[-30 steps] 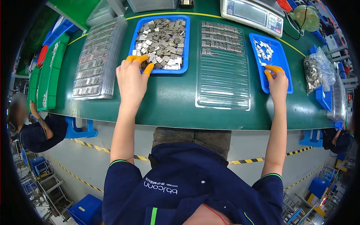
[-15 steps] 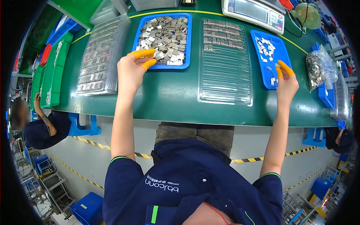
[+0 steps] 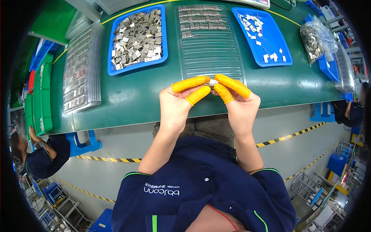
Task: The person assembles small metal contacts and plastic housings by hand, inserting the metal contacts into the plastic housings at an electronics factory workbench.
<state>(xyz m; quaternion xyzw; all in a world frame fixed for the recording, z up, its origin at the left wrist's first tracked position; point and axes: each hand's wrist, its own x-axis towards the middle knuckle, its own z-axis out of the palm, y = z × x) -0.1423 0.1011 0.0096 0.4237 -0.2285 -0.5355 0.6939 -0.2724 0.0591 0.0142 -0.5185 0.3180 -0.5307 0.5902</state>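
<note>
- Where left hand [image 3: 175, 107] and right hand [image 3: 242, 109] meet, each grip pinches a small white-and-metal part [image 3: 211, 82] by the near end of a clear tray [image 3: 208, 63]; whether one piece or two, I cannot tell.
- Upper rows [image 3: 203, 19] filled, the last only begun; nearer grooves [image 3: 210, 50] unfilled.
- Metal pieces [image 3: 137, 38] and white pieces [image 3: 253, 28] lie in blue trays [image 3: 278, 40].
- Navy shirt [image 3: 205, 164]: pale, upside-down lettering [image 3: 161, 189].

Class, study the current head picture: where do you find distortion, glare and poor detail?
Head view: the front edge of the green table bows and the picture's corners are black; head view: pale glare streaks the ridged clear tray; head view: the small piece between left hand and right hand lacks fine detail.
</note>
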